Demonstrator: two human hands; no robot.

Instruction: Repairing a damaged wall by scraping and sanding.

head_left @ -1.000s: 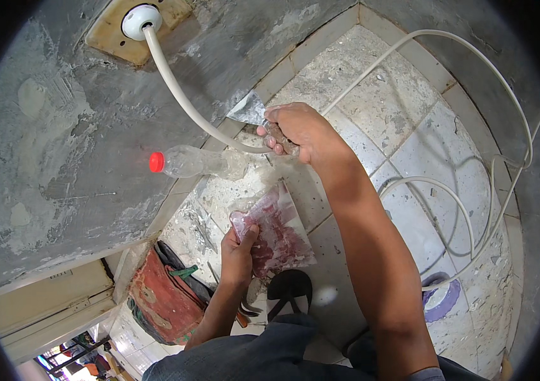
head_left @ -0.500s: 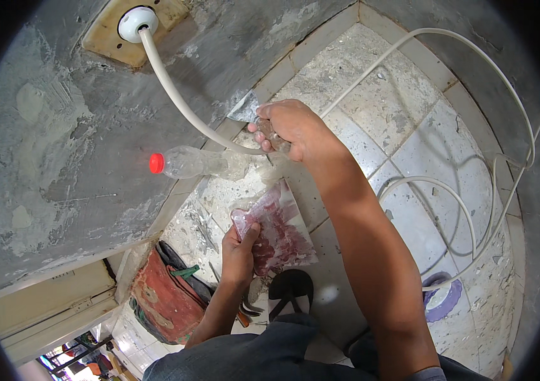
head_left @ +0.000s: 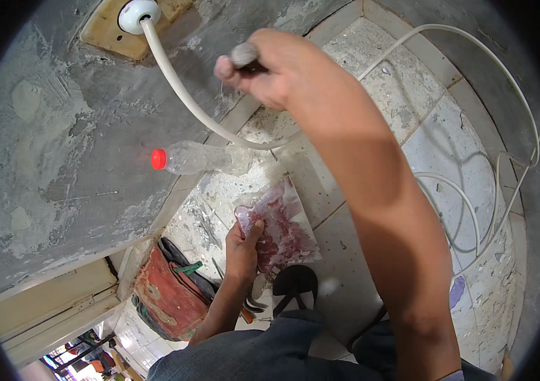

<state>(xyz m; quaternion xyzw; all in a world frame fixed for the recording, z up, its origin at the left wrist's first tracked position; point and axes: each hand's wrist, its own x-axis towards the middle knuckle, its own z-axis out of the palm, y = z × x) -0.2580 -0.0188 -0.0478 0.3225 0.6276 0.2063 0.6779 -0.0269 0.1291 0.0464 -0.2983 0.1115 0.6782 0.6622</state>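
My left hand (head_left: 243,251) grips a flat, thin square board (head_left: 288,232) by its edge, thumb on top. Pinkish-red and whitish smears cover the board's face. At the grey wall (head_left: 79,146), my right hand (head_left: 270,70) is closed round a putty knife, whose greyish handle end (head_left: 243,56) pokes out of the fist; its blade is hidden now. A clear plastic bottle (head_left: 197,157) with a red cap stands on the floor by the wall, left of the board. Below the right hand a thick white cable (head_left: 184,95) curves down from a round white fitting (head_left: 138,17).
Loops of white cable (head_left: 473,38) spread over the dusty tiled floor (head_left: 384,82) at right. A red tool bag (head_left: 165,292) lies at lower left, with a hammer (head_left: 252,308) near it. A purple item (head_left: 457,291) shows beside my right forearm. My sandal (head_left: 295,282) is below the board.
My right hand has risen with the putty knife from near the floor's edge to higher in front of the wall. The left hand and board have barely shifted.
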